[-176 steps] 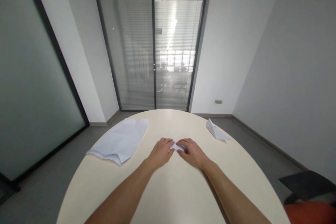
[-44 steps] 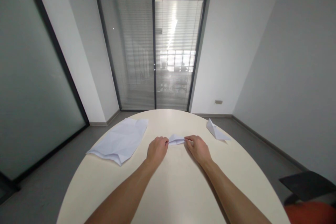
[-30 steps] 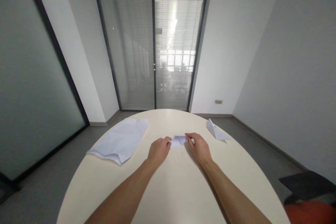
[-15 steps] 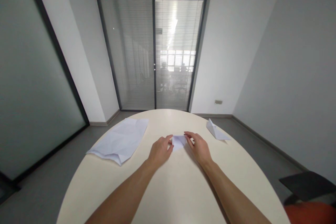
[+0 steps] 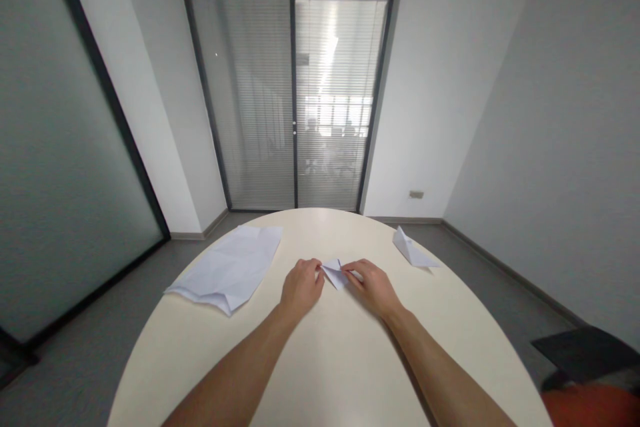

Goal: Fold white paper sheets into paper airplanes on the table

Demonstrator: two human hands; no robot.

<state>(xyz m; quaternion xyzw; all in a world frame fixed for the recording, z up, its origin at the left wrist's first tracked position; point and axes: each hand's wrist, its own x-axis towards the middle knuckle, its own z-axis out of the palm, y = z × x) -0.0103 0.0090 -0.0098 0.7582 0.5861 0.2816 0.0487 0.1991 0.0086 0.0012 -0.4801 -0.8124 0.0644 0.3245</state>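
Observation:
Between my two hands, near the middle of the table, is a small piece of folded white paper (image 5: 334, 275), its upper layer raised at an angle. My left hand (image 5: 303, 285) pinches the paper's left corner between thumb and fingers. On the other side my right hand (image 5: 371, 285) grips the right edge, fingertips pressed together. To the left lies a stack of large white paper sheets (image 5: 235, 263), creased and curled at the near corner. A folded paper shape (image 5: 411, 250) with a raised point rests by the right edge.
The round cream table (image 5: 320, 360) has a curved edge all round. At the lower right stand a black chair part (image 5: 585, 350) and a red seat (image 5: 593, 405). Beyond the table is a dark-framed glass door (image 5: 294, 100) with blinds.
The small paper has gone from lying fairly flat to showing an angled fold with a raised layer. My right hand has shifted slightly left and nearer; my left hand has moved slightly left.

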